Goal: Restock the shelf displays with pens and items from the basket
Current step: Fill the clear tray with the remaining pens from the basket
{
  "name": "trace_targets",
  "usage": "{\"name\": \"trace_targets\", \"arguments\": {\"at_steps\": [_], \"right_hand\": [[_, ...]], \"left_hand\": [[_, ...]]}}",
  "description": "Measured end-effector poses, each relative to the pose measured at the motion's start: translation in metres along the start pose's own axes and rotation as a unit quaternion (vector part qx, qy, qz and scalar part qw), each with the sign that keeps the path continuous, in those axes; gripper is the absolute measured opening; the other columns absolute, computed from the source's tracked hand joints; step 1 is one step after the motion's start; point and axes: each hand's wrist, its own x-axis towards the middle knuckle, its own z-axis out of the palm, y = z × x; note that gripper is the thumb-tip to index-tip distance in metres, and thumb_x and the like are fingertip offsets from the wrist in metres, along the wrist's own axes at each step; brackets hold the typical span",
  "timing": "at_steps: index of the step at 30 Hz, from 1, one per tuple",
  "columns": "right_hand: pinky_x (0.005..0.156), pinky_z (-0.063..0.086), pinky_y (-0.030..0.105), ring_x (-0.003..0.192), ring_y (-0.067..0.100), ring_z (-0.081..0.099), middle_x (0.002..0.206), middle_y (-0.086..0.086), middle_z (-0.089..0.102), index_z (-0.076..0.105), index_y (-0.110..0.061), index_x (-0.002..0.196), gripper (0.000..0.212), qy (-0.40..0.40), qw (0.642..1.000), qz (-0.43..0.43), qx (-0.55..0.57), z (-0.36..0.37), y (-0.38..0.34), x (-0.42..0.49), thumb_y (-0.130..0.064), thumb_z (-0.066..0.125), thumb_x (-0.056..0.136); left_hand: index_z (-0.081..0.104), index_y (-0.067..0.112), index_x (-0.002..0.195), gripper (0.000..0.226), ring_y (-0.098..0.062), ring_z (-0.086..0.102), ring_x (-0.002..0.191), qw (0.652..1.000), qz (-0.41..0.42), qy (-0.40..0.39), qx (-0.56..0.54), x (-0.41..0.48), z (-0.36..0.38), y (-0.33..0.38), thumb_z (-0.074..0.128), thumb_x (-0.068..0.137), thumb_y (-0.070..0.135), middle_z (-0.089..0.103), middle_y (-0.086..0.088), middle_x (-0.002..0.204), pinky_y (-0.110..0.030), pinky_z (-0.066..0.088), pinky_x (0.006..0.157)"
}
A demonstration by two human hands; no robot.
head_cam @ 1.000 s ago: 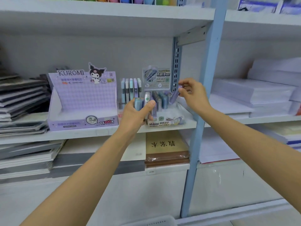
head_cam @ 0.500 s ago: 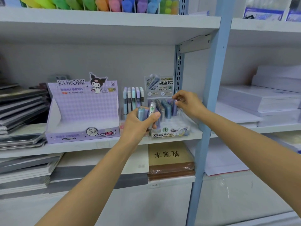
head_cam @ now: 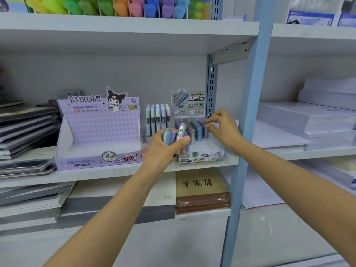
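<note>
Three lead-refill tubes [head_cam: 180, 132] at least were gripped in the curled left hand [head_cam: 163, 149] before the shelf [head_cam: 96, 176]. One purple tube [head_cam: 201, 120], standing in the display tray [head_cam: 202, 158], was pinched by the right hand [head_cam: 223, 130].

Kuromi box [head_cam: 98, 132] open-fronted, blue upright [head_cam: 248, 132] crowds display [head_cam: 200, 158]

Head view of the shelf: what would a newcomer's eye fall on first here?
Most striking are the two hands at the middle shelf: the left hand grips a bundle of lead tubes, the right hand pinches a purple tube standing in the small display tray. Left of them stands the purple Kuromi box, and bright coloured items line the top shelf.
</note>
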Motion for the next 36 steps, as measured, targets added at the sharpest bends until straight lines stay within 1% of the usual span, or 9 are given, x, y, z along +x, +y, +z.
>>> {"name": "trace_targets", "arguments": {"at_steps": [4, 6, 9, 15, 21, 25, 30, 34, 36], "right_hand": [[0.076, 0.046, 0.019, 0.085, 0.008, 0.06, 0.104, -0.005, 0.065, 0.069, -0.017, 0.109, 0.018, -0.014, 0.983, -0.019, 0.18, -0.017, -0.021, -0.012, -0.015, 0.059, 0.095], [0.071, 0.051, 0.02, 0.083, 0.009, 0.064, 0.102, -0.006, 0.071, 0.068, -0.016, 0.114, 0.021, -0.077, 0.948, -0.02, 0.308, -0.025, -0.033, -0.021, -0.012, 0.057, 0.096], [0.075, 0.052, 0.025, 0.088, 0.012, 0.065, 0.107, -0.001, 0.071, 0.064, -0.016, 0.122, 0.028, -0.16, 0.911, -0.04, 0.377, -0.032, -0.044, -0.031, -0.009, 0.055, 0.097], [0.074, 0.049, 0.016, 0.08, 0.003, 0.061, 0.094, -0.007, 0.069, 0.067, -0.014, 0.117, 0.024, -0.183, 0.906, -0.053, 0.379, -0.039, -0.048, -0.035, -0.012, 0.061, 0.093], [0.075, 0.056, 0.024, 0.083, 0.013, 0.067, 0.094, 0.003, 0.07, 0.066, -0.008, 0.106, 0.016, -0.037, 0.92, 0.008, 0.391, -0.051, -0.044, -0.024, -0.01, 0.063, 0.091], [0.071, 0.057, 0.027, 0.079, 0.019, 0.067, 0.089, 0.008, 0.068, 0.066, -0.011, 0.097, 0.008, 0.069, 0.955, 0.053, 0.284, -0.052, -0.036, -0.015, -0.011, 0.067, 0.089], [0.073, 0.053, 0.026, 0.075, 0.019, 0.064, 0.076, -0.005, 0.062, 0.065, -0.014, 0.092, 0.009, 0.073, 0.984, 0.066, 0.148, -0.033, -0.021, -0.012, -0.016, 0.072, 0.086], [0.064, 0.042, 0.01, 0.066, 0.002, 0.056, 0.071, -0.012, 0.059, 0.064, -0.016, 0.088, 0.01, 0.067, 0.991, 0.057, 0.105, -0.019, -0.013, -0.008, -0.016, 0.073, 0.085], [0.062, 0.041, 0.01, 0.065, 0.001, 0.054, 0.07, -0.012, 0.059, 0.063, -0.017, 0.085, 0.011, 0.056, 0.994, 0.053, 0.075, -0.016, -0.011, -0.005, -0.017, 0.074, 0.084]], "left_hand": [[0.063, 0.01, 0.098, 0.021, -0.01, 0.065, 0.059, 1.0, -0.005, -0.016, -0.007, 0.0, 0.003, 0.0, 0.072, 0.086, 0.025, 0.072, -0.004, 0.074, -0.016, 0.04, 0.042], [0.064, 0.013, 0.096, 0.016, -0.012, 0.067, 0.062, 1.0, -0.005, -0.026, -0.017, -0.001, 0.007, 0.001, 0.069, 0.089, 0.026, 0.072, -0.002, 0.076, -0.016, 0.04, 0.042], [0.066, 0.017, 0.092, 0.014, -0.014, 0.069, 0.066, 0.999, -0.007, -0.036, -0.02, -0.002, 0.012, 0.002, 0.065, 0.09, 0.031, 0.073, -0.001, 0.078, -0.019, 0.041, 0.045], [0.067, 0.012, 0.102, 0.024, -0.017, 0.068, 0.07, 0.996, -0.02, -0.078, -0.025, -0.004, 0.019, 0.008, 0.06, 0.093, 0.033, 0.075, -0.006, 0.088, -0.023, 0.043, 0.05], [0.065, 0.01, 0.1, 0.013, -0.014, 0.063, 0.068, 0.995, -0.039, -0.059, -0.074, -0.003, 0.018, 0.01, 0.052, 0.098, 0.011, 0.071, -0.009, 0.085, -0.02, 0.046, 0.05], [0.063, 0.011, 0.106, 0.017, -0.013, 0.066, 0.07, 0.995, -0.033, -0.063, -0.068, -0.002, 0.014, 0.005, 0.05, 0.098, 0.004, 0.07, -0.005, 0.083, -0.021, 0.052, 0.058], [0.059, 0.014, 0.119, 0.021, -0.017, 0.068, 0.07, 0.994, -0.016, -0.083, -0.066, -0.003, 0.01, 0.002, 0.05, 0.1, 0.016, 0.072, -0.002, 0.079, -0.03, 0.059, 0.07], [0.06, 0.029, 0.116, 0.02, -0.013, 0.064, 0.061, 0.993, -0.016, -0.098, -0.059, -0.006, 0.008, 0.0, 0.053, 0.098, 0.024, 0.07, 0.0, 0.075, -0.028, 0.058, 0.063], [0.06, 0.031, 0.115, 0.02, -0.011, 0.06, 0.057, 0.994, -0.01, -0.096, -0.053, -0.006, 0.007, -0.002, 0.052, 0.098, 0.025, 0.069, 0.002, 0.071, -0.025, 0.056, 0.06]]}}
